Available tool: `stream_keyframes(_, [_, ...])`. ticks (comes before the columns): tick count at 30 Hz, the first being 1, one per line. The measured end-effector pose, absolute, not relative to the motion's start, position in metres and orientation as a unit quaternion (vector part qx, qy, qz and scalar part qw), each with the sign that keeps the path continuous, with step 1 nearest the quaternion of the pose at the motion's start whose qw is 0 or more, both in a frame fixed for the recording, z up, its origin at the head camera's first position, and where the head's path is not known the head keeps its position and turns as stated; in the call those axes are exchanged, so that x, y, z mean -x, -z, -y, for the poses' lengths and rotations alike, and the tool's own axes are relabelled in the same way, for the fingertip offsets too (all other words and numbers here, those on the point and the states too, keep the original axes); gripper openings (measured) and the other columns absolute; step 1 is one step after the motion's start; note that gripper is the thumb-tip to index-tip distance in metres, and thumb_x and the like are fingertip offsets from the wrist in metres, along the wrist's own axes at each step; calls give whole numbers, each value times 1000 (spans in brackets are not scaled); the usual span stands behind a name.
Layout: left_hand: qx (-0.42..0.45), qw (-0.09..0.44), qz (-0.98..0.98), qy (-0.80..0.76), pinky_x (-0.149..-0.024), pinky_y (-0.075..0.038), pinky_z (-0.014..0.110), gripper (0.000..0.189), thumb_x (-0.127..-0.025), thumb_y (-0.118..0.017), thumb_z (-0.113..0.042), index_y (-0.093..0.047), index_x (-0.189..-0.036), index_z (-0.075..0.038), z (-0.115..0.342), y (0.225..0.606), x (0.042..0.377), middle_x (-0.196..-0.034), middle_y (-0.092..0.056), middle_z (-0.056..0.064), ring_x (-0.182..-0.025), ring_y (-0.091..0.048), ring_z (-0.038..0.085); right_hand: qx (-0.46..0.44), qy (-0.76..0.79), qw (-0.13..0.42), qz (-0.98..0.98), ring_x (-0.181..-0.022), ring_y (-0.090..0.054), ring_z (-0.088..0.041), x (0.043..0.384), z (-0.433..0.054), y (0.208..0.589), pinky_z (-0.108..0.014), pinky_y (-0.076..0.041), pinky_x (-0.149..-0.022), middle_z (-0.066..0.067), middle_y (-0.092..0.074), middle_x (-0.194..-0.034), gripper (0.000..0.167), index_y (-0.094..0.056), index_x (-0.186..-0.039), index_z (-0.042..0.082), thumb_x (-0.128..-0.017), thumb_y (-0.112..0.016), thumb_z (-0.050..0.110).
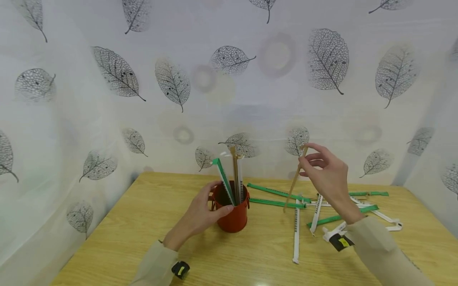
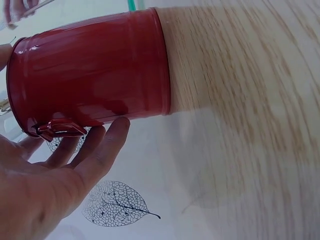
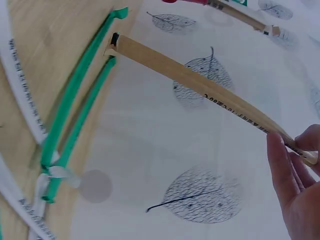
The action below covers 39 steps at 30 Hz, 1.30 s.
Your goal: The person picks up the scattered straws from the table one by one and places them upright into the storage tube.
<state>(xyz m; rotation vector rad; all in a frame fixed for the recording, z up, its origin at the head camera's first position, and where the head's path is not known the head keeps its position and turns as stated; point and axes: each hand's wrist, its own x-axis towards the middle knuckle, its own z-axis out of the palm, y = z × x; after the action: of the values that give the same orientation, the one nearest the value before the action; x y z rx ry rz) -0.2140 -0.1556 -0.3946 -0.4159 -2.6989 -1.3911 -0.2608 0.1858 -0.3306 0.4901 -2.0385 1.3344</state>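
A small red metal bucket [image 1: 232, 217] with side handles stands upright on the table, holding a green-wrapped straw [image 1: 224, 182], a brown one [image 1: 235, 174] and a white one [image 1: 240, 178]. My left hand [image 1: 201, 208] grips the bucket from the left, thumb near the front of the rim. In the left wrist view its fingers [image 2: 107, 150] curve along the bucket's side by a handle [image 2: 62, 129]. To the right, my right hand [image 1: 327, 172] pinches a brown paper-wrapped straw [image 1: 294, 184] by its upper end, the rest slanting down. Dark print runs along that wrapper in the right wrist view.
On the table's right side, several green-wrapped straws [image 1: 275, 203] and white-wrapped straws [image 1: 296, 234] lie crossed over one another. Some lie beneath my right forearm. A pale curtain [image 1: 229, 103] with leaf prints hangs behind the wooden table [image 1: 136, 230].
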Motion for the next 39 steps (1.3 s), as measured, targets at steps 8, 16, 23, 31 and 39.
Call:
stream_keyframes(8, [126, 42, 884, 448, -104, -50, 54, 81, -88, -76, -52, -39, -155, -24, 152, 392, 213, -144, -53, 3, -127, -55, 25, -293, -509, 376, 717, -80, -73, 2, 255, -159, 299, -20, -60, -66, -21, -72, -97, 52, -66, -134, 4, -85, -72, -14])
stream_keyframes(16, [126, 49, 885, 446, -101, -52, 50, 79, -88, -76, -51, -40, -153, -20, 147, 393, 214, -143, -54, 6, -124, -56, 26, -336, -553, 370, 667, -80, -75, -7, 252, -132, 272, -27, -62, -65, -9, -75, -99, 45, -67, -125, -3, -83, -73, -17])
stream_keyframes(23, [123, 49, 883, 449, -101, -53, 51, 78, -89, -75, -50, -41, -153, -20, 148, 394, 214, -141, -55, 6, -124, -56, 26, -372, -574, 351, 639, -83, -76, -8, 249, -104, 262, -31, -62, -65, -5, -75, -102, 42, -65, -124, -9, -84, -72, -18])
stream_keyframes(31, [126, 47, 885, 446, -101, -53, 50, 78, -89, -75, -50, -40, -153, -21, 149, 395, 215, -143, -54, 5, -124, -56, 25, -403, -526, 354, 660, -84, -77, -9, 257, -84, 283, -27, -62, -65, -22, -75, -97, 38, -68, -120, -5, -84, -75, -14])
stream_keyframes(39, [127, 41, 884, 448, -103, -52, 50, 78, -89, -75, -50, -40, -153, -21, 150, 394, 216, -144, -53, 3, -126, -55, 25, -401, -476, 357, 697, -79, -78, -28, 263, -78, 310, -19, -60, -66, -19, -77, -98, 38, -69, -120, 0, -84, -77, -9])
